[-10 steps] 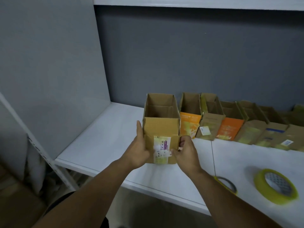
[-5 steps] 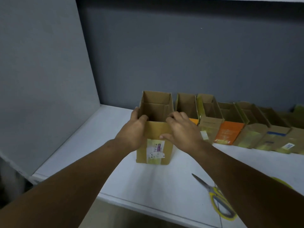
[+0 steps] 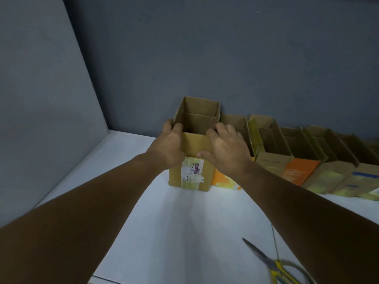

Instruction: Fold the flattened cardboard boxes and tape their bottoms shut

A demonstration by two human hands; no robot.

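Pushed back across the white counter (image 3: pixel 164 232), the cardboard box (image 3: pixel 195 145) now stands upright close to the grey wall (image 3: pixel 205 58). It sits at the left end of the row of folded boxes (image 3: pixel 287 144), just beside the orange-fronted box (image 3: pixel 223 179); a second ago it sat near the counter's front edge. Both hands have climbed from its lower front to its open top. The left hand (image 3: pixel 166 148) grips the rim's near left corner, and the right hand (image 3: pixel 227 154) hooks its fingers over the right rim, thumb on the front face. The bottom is hidden, but the box looks parked as finished. Scissors (image 3: pixel 272 263) lie front right.
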